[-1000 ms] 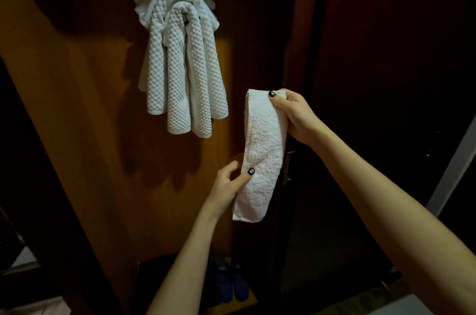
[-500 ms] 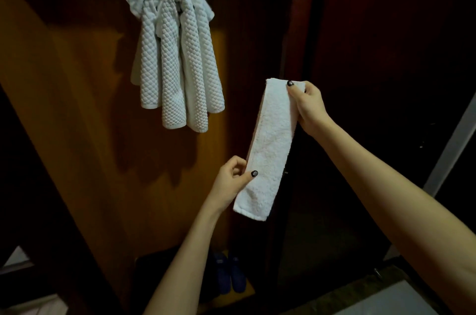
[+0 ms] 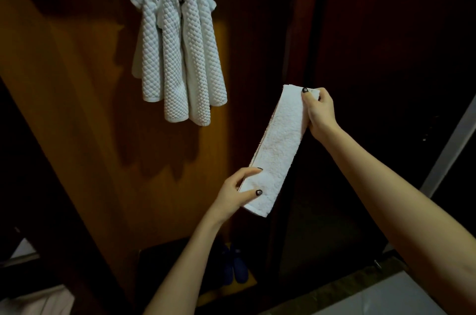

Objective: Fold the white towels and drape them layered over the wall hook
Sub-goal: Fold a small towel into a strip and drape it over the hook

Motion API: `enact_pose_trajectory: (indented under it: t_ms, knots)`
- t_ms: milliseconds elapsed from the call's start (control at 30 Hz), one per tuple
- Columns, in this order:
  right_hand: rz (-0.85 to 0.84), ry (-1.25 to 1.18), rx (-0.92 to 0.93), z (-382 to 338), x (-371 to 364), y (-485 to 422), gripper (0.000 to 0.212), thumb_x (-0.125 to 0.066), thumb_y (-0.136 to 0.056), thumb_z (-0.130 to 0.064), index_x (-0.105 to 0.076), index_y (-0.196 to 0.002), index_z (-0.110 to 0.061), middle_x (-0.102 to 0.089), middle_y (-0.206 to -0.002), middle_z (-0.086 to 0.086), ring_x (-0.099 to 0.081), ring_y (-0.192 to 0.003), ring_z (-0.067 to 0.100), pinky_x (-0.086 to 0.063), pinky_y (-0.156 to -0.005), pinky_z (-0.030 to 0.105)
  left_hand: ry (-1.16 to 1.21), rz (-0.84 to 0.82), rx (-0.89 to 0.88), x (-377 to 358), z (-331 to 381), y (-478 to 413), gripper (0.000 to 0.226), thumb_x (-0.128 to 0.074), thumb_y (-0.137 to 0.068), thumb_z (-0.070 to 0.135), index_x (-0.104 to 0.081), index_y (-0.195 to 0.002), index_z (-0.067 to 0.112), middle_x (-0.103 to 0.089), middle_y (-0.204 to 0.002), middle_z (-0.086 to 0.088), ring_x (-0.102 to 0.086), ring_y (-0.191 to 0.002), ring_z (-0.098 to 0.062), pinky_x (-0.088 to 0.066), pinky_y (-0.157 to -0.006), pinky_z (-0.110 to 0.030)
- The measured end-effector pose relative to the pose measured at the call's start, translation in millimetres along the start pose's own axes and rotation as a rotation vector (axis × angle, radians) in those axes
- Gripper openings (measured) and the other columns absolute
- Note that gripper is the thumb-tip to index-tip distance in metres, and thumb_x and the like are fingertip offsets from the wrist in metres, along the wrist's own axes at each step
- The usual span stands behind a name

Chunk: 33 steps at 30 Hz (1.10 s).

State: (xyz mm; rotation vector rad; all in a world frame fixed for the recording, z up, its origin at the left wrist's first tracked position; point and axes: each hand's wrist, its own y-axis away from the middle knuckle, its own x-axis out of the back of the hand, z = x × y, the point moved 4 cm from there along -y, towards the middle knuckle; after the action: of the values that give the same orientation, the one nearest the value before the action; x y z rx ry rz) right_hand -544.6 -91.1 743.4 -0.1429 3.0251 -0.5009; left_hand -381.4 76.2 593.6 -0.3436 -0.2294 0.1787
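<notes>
A narrow folded white terry towel point(image 3: 279, 144) stretches on a slant between my hands, in front of a dark door. My right hand point(image 3: 320, 111) pinches its upper end between thumb and fingers. My left hand point(image 3: 237, 195) pinches its lower end, thumb on the front. Up and to the left, several white waffle-textured towels point(image 3: 177, 52) hang layered over a wall hook on the wooden panel point(image 3: 77, 98). The hook itself is hidden under them.
A dark wooden door point(image 3: 386, 57) fills the right side, with a pale frame strip point(image 3: 453, 144) at the far right. Blue slippers point(image 3: 235, 263) sit on the floor below the panel. A light tiled floor patch point(image 3: 386, 296) shows at the bottom right.
The folded towel has tilted from nearly vertical to a slant, its top end carried right by my right hand. My left hand slid down to its lower end.
</notes>
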Motion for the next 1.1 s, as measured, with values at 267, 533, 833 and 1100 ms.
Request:
enact_pose_trajectory:
  t_ms: [267,533,833,1100]
  knots:
    - [-0.045,0.095,-0.061,16.7,18.0,-0.3,0.014,-0.055,-0.098,-0.025,-0.047,-0.094,-0.014,-0.055,-0.097,0.002,-0.06,-0.09,0.019,-0.055,-0.063,0.03,-0.002,0.1,0.05,55.6,6.8,-10.0,0.016,-0.07,-0.086,0.007,-0.073,-0.095,0.019,-0.07,-0.101,0.013,-0.061,-0.101,0.006,-0.044,-0.082,-0.007]
    - [-0.271,-0.071,-0.014,-6.9,16.1,4.9,0.04,-0.057,-0.095,-0.007,-0.057,-0.12,-0.039,-0.062,-0.105,0.005,-0.064,-0.075,0.012,-0.059,-0.064,0.03,-0.174,-0.023,0.199,117.8,40.1,-25.2,0.015,-0.07,-0.085,0.004,-0.072,-0.083,0.019,-0.069,-0.081,0.017,-0.061,-0.073,0.006,-0.045,-0.062,-0.012]
    - [-0.426,-0.078,0.063,-91.7,-21.9,-20.3,0.029,-0.045,-0.097,0.0,-0.071,-0.107,-0.009,-0.057,-0.098,0.003,-0.059,-0.076,0.009,-0.057,-0.066,0.024,-0.242,0.139,0.094,199.3,152.6,-47.1,0.021,-0.068,-0.084,-0.001,-0.073,-0.079,0.019,-0.067,-0.072,0.017,-0.053,-0.058,0.007,-0.039,-0.049,-0.008]
    - [-0.638,-0.139,0.187,-153.6,-79.0,-49.0,0.022,-0.056,-0.093,0.0,-0.068,-0.107,-0.011,-0.062,-0.107,0.007,-0.066,-0.086,0.012,-0.057,-0.07,0.024,-0.076,0.347,-0.069,272.1,216.9,-65.7,0.018,-0.065,-0.087,0.001,-0.068,-0.096,0.016,-0.062,-0.099,-0.001,-0.062,-0.069,0.0,-0.048,-0.051,-0.016]
